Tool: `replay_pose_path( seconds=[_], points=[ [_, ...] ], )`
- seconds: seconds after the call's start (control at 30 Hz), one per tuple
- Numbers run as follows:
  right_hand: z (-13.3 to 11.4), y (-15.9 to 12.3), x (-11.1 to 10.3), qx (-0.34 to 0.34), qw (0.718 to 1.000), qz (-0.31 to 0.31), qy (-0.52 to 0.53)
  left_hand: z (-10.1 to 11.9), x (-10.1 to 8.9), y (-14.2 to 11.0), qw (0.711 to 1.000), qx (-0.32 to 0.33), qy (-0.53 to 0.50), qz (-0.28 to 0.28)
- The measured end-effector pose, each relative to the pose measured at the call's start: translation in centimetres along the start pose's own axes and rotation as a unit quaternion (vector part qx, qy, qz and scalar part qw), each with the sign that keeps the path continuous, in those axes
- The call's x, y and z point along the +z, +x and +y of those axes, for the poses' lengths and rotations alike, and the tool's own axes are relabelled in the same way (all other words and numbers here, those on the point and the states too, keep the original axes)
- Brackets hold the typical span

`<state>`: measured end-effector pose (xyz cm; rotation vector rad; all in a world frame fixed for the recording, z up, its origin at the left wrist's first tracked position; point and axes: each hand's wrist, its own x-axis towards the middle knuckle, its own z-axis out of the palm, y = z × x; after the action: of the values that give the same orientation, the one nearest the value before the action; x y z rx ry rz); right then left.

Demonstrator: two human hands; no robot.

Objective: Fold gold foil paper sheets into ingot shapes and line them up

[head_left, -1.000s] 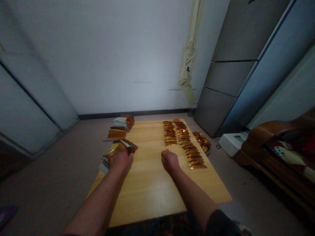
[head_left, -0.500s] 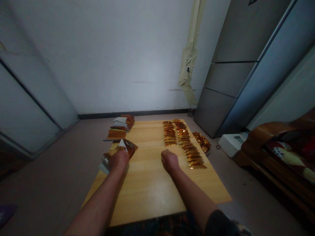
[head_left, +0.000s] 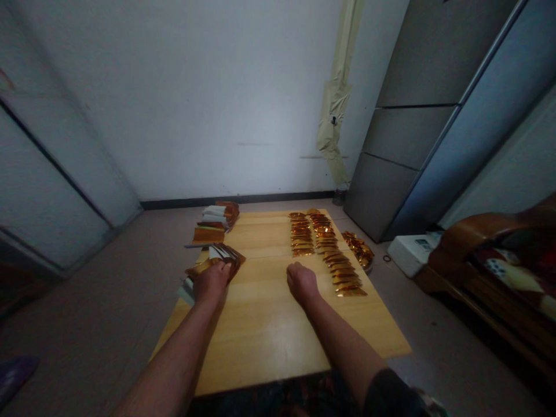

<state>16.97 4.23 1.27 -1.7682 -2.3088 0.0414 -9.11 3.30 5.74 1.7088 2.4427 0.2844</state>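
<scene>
Gold foil sachets (head_left: 228, 253) now lie flatter under the left hand (head_left: 211, 284), clamped down on them; right hand (head_left: 302, 284) rests curled, empty, on the table (head_left: 260, 324).

Glossy gold foil sachets (head_left: 219, 260), white-ended, loosely fanned under the left hand (head_left: 211, 284), plus 2 shingled rows (head_left: 332, 260) farther right

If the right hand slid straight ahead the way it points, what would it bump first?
Probably the left row of gold foil packets, though the right hand might just slip past it.
</scene>
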Motion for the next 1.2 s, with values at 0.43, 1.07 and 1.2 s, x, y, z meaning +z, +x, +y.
replay_pose_path(
  seconds=[0.43,1.07,1.2],
  points=[
    [0.1,-0.1,-0.2,0.011,0.996,0.015,0.088,3.7,-1.2,-3.2,0.923,0.262,-0.211,0.185],
    [1.1,-3.9,-0.7,-0.081,0.905,0.082,0.41,3.6,6.2,-7.0,0.879,0.389,-0.275,-0.003],
    [0.9,-5.0,-1.0,-0.132,0.905,0.07,0.399,3.1,6.4,-6.4,0.884,0.385,-0.262,0.035]
  ],
)
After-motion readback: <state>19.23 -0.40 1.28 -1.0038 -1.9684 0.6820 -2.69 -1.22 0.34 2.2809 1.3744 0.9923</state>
